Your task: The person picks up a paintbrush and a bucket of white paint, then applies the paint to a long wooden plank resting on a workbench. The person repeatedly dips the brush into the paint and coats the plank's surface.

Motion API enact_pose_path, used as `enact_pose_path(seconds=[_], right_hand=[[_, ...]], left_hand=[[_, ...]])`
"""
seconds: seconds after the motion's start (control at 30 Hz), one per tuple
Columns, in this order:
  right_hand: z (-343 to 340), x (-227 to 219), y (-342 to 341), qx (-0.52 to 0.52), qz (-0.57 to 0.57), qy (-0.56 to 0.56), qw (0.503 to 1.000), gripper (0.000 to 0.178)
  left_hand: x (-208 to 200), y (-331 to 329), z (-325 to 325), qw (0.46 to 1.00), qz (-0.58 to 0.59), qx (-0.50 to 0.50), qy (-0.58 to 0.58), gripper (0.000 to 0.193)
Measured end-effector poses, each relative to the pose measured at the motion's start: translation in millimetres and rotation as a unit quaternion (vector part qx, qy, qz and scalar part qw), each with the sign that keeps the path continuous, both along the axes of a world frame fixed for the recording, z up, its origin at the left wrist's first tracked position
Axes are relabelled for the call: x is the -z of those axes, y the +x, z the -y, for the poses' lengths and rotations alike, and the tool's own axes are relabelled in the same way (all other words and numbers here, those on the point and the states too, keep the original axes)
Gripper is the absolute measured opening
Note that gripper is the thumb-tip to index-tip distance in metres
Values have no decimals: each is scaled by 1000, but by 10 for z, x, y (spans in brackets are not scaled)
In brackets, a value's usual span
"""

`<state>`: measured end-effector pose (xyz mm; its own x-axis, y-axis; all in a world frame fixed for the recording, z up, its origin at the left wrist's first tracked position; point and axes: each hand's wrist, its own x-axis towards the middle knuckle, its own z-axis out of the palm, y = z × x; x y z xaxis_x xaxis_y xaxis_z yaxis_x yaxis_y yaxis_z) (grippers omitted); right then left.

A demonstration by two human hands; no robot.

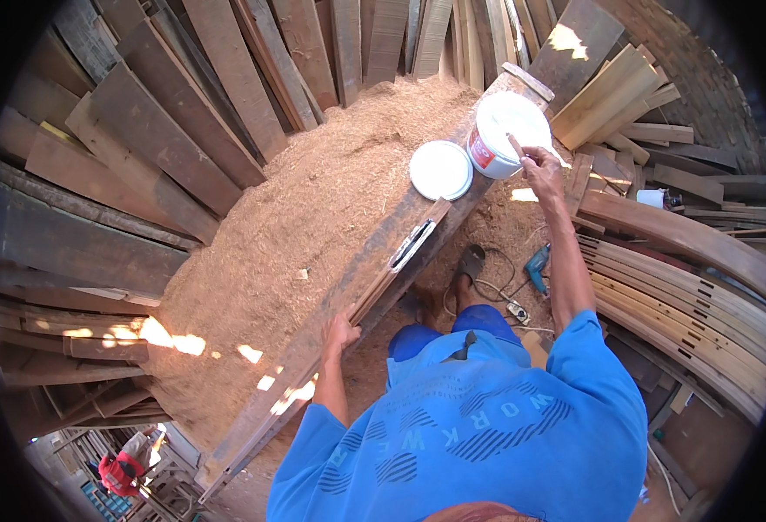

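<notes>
My right hand (543, 171) is closed on a thin wooden stick (514, 143), its tip over or in the open white bucket (492, 167). White contents fill the bucket's mouth; how deep the stick reaches I cannot tell. A round white lid (441, 170) lies beside the bucket on the narrow wooden bench (300, 361). Along the bench runs a long, slim wooden piece (376, 291) with a white-smeared part (412, 244) near its far end. My left hand (339, 333) grips the near end of that piece, its fingertips partly hidden.
Wood shavings (313, 217) are heaped beyond the bench. Boards (165, 130) lean around them. At right stand stacked slotted beams (670, 304). A blue power drill (537, 267) and a power strip (517, 311) with cables lie near my feet. Someone in red (120, 474) is at lower left.
</notes>
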<state>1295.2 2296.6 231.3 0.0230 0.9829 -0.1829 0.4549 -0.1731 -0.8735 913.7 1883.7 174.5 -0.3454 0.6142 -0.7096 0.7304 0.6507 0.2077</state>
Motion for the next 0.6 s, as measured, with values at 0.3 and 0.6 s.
enact_pose_path(seconds=[0.3,0.6], right_hand=[[299,-859,-28,-143,-64,-8,988,12],[729,-1037,-729,-465,206,39,860,17]], left_hand=[[90,-20,-97,1000,4,2,17,68],[-226,131,-60,998,-11,-27,48,64]])
